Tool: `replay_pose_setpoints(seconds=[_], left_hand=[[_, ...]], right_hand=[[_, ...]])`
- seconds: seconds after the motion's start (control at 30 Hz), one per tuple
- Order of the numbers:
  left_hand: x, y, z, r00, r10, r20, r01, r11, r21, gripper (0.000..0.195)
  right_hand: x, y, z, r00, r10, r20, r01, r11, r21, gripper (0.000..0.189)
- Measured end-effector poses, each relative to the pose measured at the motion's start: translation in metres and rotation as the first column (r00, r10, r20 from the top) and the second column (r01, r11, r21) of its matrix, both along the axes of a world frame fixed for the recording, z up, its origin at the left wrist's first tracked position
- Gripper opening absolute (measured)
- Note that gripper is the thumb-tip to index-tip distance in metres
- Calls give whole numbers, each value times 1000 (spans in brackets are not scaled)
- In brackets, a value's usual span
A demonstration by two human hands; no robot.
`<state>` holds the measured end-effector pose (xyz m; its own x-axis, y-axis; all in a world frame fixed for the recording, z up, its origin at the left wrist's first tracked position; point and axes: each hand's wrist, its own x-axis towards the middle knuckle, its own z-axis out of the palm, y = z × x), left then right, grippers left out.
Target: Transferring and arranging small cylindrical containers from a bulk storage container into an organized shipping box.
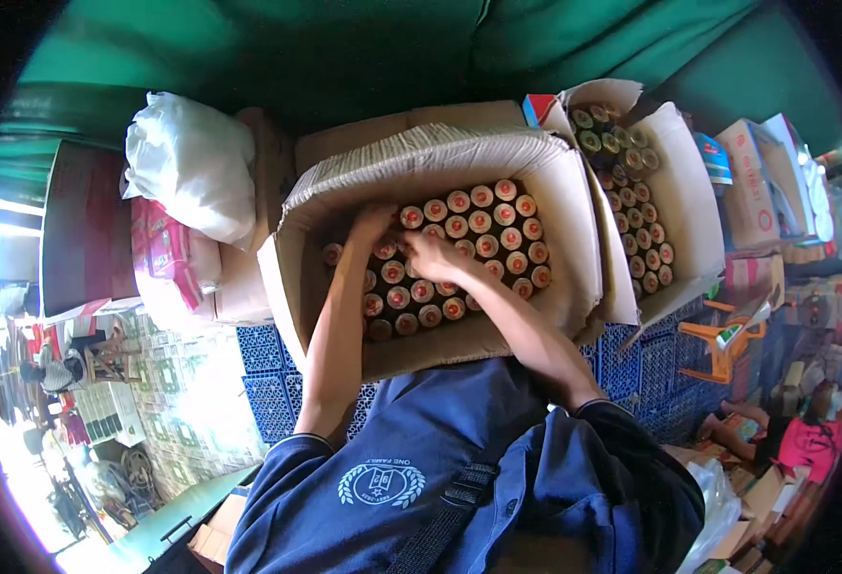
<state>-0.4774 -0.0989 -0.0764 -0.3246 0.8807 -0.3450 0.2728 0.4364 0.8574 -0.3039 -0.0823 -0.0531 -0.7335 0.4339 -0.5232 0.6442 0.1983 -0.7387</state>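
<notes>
Before me stands an open cardboard carton with tall flaps. Upright rows of round-topped containers, pale on top with a red mark in the middle, stand inside it. My left hand reaches down into the carton's left half, beside the row that begins near the far wall. Just to its right, my right hand is lowered over the container tops, its fingers bent towards the left hand. The fingertips of both hands are hidden or in shadow, so whether they grip a container does not show.
At the right, a second open carton holds similar containers. A white plastic bag sits on the left above a pink-and-white package. Blue plastic floor grating, an orange stool and a person in pink appear lower down.
</notes>
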Motion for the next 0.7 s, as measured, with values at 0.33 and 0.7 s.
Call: replay_pose_setpoints(seconds=[0.33,0.7], left_hand=[[74,3,105,988,-111,-109,111,994,-6,36],[249,88,214,776,-627,72,593,763,257,38]], right_hand=[[128,-13,167,908,117,-402,-96,993,73,39],[323,158,147,767,-480,-426,613,744,266,27]])
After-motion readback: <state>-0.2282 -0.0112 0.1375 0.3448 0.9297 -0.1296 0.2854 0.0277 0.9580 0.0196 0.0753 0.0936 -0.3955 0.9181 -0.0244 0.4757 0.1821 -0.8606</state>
